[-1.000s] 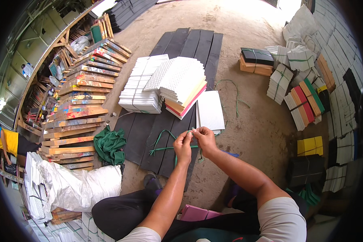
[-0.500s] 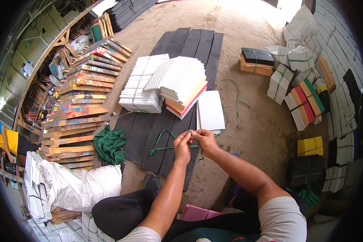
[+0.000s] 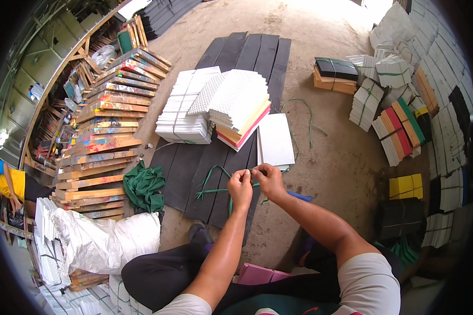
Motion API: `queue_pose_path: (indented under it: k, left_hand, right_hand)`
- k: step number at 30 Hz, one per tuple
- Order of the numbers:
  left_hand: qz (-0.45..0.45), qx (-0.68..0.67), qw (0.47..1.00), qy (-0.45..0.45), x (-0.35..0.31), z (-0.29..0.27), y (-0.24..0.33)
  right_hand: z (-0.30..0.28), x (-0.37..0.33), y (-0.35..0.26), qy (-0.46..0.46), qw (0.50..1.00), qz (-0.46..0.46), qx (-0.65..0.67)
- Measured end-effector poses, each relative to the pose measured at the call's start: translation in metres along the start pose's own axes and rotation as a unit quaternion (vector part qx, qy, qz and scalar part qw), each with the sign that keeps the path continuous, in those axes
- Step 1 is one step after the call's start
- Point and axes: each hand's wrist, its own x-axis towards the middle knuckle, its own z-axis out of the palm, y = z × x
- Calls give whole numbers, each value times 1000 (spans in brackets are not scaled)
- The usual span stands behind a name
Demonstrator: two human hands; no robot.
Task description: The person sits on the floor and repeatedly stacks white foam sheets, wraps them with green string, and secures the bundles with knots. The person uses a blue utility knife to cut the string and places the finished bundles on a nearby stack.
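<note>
Both hands meet over the black boards in front of me, fingers pinched. My left hand is closed on a green plastic string, whose loose loops trail to the left. Close beside it, my right hand pinches the same string, with a short bit stretched between the fingertips. Just beyond lies a small white stack of sheets. A taller pile of textured white sheets, with yellow and red layers beneath, leans against a tied white bundle.
Long black boards lie under the bundles. Painted wooden frames line the left, near a green cloth and a white sack. Tied bundles stand at right. Another person is at far left.
My hands have drawn slightly apart, and a bit of string now shows between them. More of a blue item on the floor shows beside my right forearm.
</note>
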Motion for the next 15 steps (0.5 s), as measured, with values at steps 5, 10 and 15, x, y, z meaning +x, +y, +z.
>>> queue_pose_path:
  k: [5,10,15]
  left_hand:
    - [-46,-72,996,-9,3,-2,-3]
    - [-73,-112,990,-36,10,-2,-2]
    - [-132,-128,981,-65,11,-1,5]
  right_hand:
    - [-9,2,-6,-117,928,215,282]
    - [-16,2,-13,-156,884,242,368]
    - [-22,7,0,-161,885,241,365]
